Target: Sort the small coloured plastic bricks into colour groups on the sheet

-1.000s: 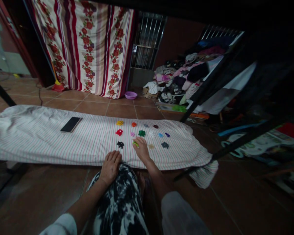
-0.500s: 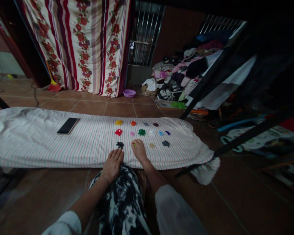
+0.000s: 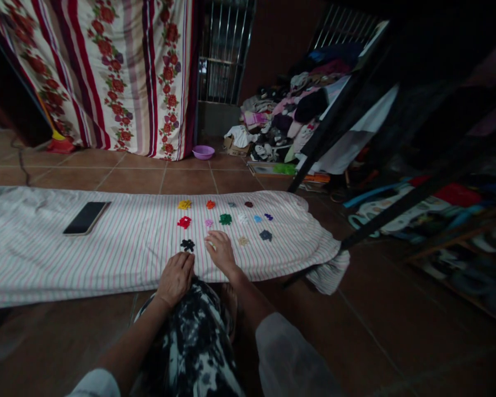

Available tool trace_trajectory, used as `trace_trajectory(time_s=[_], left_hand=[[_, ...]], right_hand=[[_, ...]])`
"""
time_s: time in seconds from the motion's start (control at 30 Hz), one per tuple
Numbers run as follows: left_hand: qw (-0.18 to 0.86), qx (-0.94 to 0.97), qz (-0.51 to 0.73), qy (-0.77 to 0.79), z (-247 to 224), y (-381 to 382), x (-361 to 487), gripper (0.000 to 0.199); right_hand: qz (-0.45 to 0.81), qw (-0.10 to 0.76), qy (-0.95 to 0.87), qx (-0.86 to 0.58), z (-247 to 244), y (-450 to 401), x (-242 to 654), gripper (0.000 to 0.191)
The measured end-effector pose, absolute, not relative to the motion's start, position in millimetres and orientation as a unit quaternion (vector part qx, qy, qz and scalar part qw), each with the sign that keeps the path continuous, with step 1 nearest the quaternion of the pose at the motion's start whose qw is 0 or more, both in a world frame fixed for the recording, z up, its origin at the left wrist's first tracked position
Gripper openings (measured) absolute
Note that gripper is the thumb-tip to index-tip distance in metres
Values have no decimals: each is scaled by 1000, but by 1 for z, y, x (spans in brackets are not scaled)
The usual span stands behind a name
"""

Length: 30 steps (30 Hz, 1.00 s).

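Note:
On a striped cloth (image 3: 128, 242) lie small piles of coloured pieces, too small to name. My right hand (image 3: 222, 252) is over the front row with its fingers curled down and together; whatever is under or in them is hidden. To its left is a black pile (image 3: 187, 245), to its right a beige pile (image 3: 243, 241), and just beyond it a pink pile (image 3: 209, 223). My left hand (image 3: 177, 277) lies flat, palm down, at the cloth's near edge by my knee, just below the black pile, holding nothing visible. Farther back are a red pile (image 3: 184, 222) and a green pile (image 3: 225, 219).
A phone (image 3: 86, 218) lies on the cloth at the left. Dark slanted bars (image 3: 314, 157) rise at the right. Beyond are a purple basin (image 3: 203, 152), a floral curtain (image 3: 119, 82) and a heap of clothes (image 3: 289, 113) on the tiled floor.
The view has swung to the right, so everything sits farther left. Yellow-green pieces seen at my right fingers before are now hidden. My left hand stays near the cloth's edge.

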<state>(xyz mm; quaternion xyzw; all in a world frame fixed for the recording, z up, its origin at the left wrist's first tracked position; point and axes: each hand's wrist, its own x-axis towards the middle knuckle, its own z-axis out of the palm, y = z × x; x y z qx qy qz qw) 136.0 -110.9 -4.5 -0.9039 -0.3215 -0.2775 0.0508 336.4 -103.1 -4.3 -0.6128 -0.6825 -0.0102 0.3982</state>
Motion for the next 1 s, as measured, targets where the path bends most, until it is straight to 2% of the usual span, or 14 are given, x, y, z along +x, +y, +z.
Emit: trace_trajectory(time_s=[0.2, 0.33, 0.5, 0.7, 1.0], left_hand=[[48, -902, -283, -322, -4, -111, 136, 31], [39, -900, -285, -329, -4, -112, 137, 30], [41, -899, -289, -325, -4, -112, 137, 30], [55, -899, -284, -330, -3, -112, 138, 29], [40, -897, -287, -335, -6, -113, 138, 31]], right_hand=[[-99, 456, -624, -627, 15, -114, 389, 26], [-145, 421, -532, -720, 14, -124, 450, 27], [-148, 359, -489, -781, -10, -129, 499, 24], [-122, 339, -516, -777, -27, -127, 510, 20], [-154, 316, -534, -769, -25, -132, 504, 20]])
